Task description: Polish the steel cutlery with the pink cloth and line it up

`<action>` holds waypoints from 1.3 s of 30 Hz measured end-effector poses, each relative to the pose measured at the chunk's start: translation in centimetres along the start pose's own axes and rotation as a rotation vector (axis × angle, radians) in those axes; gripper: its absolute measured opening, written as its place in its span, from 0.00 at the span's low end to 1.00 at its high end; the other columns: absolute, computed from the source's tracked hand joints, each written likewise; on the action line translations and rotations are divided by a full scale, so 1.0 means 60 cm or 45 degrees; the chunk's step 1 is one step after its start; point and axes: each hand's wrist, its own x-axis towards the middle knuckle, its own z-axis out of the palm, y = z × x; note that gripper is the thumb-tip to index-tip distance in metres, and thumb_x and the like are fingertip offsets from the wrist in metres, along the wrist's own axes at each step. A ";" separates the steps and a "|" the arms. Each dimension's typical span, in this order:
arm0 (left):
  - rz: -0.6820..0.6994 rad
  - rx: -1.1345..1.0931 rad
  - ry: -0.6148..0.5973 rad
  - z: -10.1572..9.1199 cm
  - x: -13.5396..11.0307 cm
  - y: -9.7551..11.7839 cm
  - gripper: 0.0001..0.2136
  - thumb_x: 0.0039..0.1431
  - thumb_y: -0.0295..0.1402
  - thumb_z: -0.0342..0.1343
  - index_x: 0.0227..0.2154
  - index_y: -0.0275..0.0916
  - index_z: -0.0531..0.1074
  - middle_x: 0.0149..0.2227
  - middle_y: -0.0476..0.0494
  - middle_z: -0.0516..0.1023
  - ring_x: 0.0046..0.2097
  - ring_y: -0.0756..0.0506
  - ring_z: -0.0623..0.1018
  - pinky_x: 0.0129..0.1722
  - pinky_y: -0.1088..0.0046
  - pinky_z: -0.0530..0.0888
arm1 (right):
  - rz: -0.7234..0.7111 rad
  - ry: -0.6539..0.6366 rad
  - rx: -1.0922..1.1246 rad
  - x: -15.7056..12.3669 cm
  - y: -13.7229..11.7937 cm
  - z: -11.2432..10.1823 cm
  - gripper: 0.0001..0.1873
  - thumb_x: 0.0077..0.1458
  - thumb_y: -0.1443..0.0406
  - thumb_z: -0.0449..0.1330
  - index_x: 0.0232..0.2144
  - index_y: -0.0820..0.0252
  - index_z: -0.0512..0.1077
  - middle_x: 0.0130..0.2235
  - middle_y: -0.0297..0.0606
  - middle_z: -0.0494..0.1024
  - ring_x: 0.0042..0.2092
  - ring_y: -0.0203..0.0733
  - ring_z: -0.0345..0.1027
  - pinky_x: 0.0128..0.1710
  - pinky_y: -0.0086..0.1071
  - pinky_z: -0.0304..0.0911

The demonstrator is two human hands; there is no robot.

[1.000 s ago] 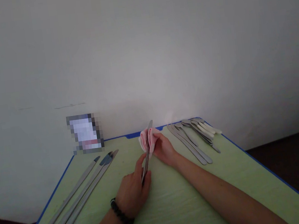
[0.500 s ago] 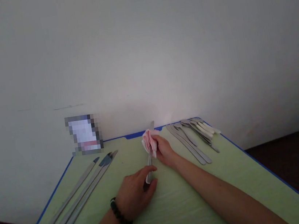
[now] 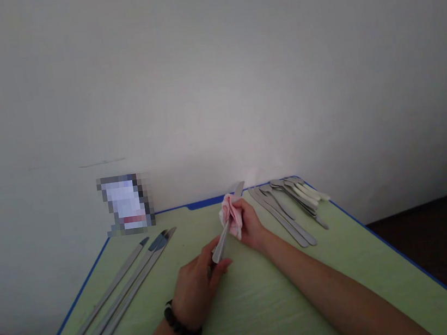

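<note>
So the knife (image 3: 222, 245) is up in both hands over the counter, around the middle toward the back, tilted so the blade points away and a bit right. The left hand (image 3: 196, 289) has the near end of the handle pinched between thumb and fingers. The right hand (image 3: 251, 225) is clamped on a pink cloth (image 3: 230, 217) that's bunched around the knife further up, with the blade tip poking out past it. The hands are close but don't look like they're touching each other. There's a dark beaded bracelet (image 3: 182, 324) on the left wrist. Over on the left side, a few more knives (image 3: 135, 290) lie slanted on the green, blue-edged counter (image 3: 266, 304). Right of the right hand you've got a couple of knives side by side, then spoons and some white-handled pieces (image 3: 307, 192) near the back corner. Back left there's a screen (image 3: 126, 199), pixelated so can't read it, in front of a plain pale wall (image 3: 211, 70).
</note>
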 end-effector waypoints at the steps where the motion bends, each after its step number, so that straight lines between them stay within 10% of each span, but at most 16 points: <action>1: 0.012 0.021 0.001 0.000 0.000 -0.002 0.18 0.63 0.38 0.45 0.54 0.41 0.63 0.33 0.47 0.80 0.33 0.45 0.79 0.37 0.72 0.73 | 0.032 0.002 0.040 -0.002 -0.002 0.000 0.06 0.44 0.60 0.53 0.21 0.56 0.64 0.19 0.32 0.68 0.22 0.36 0.59 0.23 0.29 0.61; 23: -0.016 0.477 -0.193 0.002 0.006 0.002 0.14 0.67 0.35 0.39 0.31 0.39 0.67 0.31 0.43 0.77 0.33 0.43 0.77 0.32 0.72 0.67 | 0.274 -0.188 0.088 -0.011 0.015 -0.001 0.07 0.43 0.66 0.56 0.28 0.63 0.69 0.23 0.35 0.73 0.25 0.36 0.65 0.27 0.28 0.62; 39: 0.059 -0.443 -0.273 -0.015 0.010 0.002 0.17 0.64 0.45 0.39 0.28 0.40 0.65 0.22 0.51 0.70 0.24 0.49 0.68 0.26 0.75 0.63 | 0.282 -0.209 0.342 -0.010 -0.003 -0.001 0.04 0.40 0.66 0.54 0.23 0.60 0.66 0.20 0.32 0.70 0.21 0.34 0.61 0.20 0.26 0.61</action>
